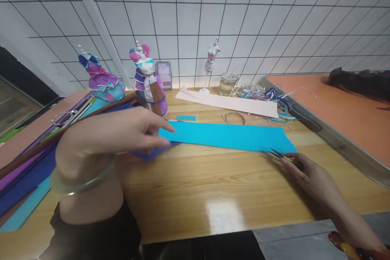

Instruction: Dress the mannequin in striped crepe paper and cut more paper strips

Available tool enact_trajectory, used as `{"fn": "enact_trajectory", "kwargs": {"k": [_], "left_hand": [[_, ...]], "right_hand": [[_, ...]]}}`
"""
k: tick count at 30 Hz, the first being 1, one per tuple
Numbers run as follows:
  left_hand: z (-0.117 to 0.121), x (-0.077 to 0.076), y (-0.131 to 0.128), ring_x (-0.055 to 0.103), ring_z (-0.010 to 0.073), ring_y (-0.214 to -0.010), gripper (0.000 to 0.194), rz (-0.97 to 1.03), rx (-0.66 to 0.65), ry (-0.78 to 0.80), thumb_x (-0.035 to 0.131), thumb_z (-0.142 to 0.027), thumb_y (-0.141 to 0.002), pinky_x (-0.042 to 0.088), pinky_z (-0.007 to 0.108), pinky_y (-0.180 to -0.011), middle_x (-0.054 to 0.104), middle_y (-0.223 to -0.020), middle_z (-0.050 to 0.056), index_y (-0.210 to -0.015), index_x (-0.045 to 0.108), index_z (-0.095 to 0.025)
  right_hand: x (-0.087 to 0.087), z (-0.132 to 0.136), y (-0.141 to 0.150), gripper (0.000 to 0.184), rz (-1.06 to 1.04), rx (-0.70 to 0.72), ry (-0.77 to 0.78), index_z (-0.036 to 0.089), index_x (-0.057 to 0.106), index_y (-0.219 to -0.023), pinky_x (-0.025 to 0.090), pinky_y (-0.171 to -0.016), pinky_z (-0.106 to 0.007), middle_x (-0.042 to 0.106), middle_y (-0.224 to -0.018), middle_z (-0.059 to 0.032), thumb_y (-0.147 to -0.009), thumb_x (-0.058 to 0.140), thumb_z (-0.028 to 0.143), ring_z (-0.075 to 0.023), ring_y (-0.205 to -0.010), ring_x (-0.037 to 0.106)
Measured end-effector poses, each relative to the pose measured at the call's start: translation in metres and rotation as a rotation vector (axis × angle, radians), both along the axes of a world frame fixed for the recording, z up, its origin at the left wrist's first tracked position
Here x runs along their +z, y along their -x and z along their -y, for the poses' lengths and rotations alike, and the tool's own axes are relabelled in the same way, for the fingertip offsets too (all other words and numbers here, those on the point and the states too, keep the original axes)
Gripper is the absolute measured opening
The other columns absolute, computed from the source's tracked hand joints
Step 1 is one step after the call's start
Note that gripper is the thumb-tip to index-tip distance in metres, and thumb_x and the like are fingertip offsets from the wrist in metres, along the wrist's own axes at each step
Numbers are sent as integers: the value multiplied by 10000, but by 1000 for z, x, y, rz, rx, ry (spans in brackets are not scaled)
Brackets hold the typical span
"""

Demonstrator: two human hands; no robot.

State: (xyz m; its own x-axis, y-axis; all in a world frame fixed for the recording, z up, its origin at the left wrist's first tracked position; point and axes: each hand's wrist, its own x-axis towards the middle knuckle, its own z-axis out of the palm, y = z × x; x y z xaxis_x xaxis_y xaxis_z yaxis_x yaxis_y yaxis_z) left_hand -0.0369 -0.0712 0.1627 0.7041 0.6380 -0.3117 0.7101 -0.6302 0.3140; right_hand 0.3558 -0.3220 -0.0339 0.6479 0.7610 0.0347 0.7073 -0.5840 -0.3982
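Note:
A bright blue strip of crepe-like paper or cloth (225,136) lies flat across the wooden table. At its left end is my left hand (143,132), thumb and index finger stretched apart, the fingertips touching or just over the strip's edge. A darker blue piece (152,153) lies partly hidden under that hand. My right hand (307,174) is closed around small pointed scissors (282,156), whose handles are mostly covered by the fingers. The slim blades are slightly parted at the strip's lower edge, near its right end.
Two dressed figures (105,79) (150,83) and a small dress-form stand (210,59) are at the back. Beside them are a glass of liquid (228,85), a pale pink strip (231,103), tangled ribbons (258,92) and a wire coil (234,118). Coloured sheets (33,170) lie left.

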Motion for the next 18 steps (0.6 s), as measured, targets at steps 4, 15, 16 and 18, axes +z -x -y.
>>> {"fn": "enact_trajectory", "kwargs": {"k": [4,15,16,18], "left_hand": [[30,19,7,638,133,-772,417,-55,-514,490,505,-528,-781,457,226,-640,704,-876,-80,-1190,546,-458],[-11,-81,-94,600,194,-841,294,149,-298,-193,452,-351,-857,422,275,-679,664,-946,42,-1053,620,-212],[-10,-96,-103,599,205,-844,261,121,-349,-216,445,-312,-857,420,286,-681,662,-924,58,-988,636,-192],[-9,-122,-116,594,224,-859,201,110,-425,-264,469,-251,-829,422,304,-709,649,-899,86,-892,638,-161]], "right_hand": [[0,1,1,563,-5,-18,20,195,597,-1028,452,-704,-410,692,-1011,-144,-786,408,667,-355,-910,631],[8,-3,11,560,36,-35,45,206,614,-961,444,-615,-352,711,-909,-105,-747,441,693,-299,-808,652],[9,-3,12,559,43,-28,49,202,616,-949,439,-607,-346,709,-902,-106,-745,444,693,-294,-798,651],[10,-3,14,559,52,-2,66,197,620,-935,434,-602,-342,702,-909,-109,-747,444,693,-292,-801,647]]}}
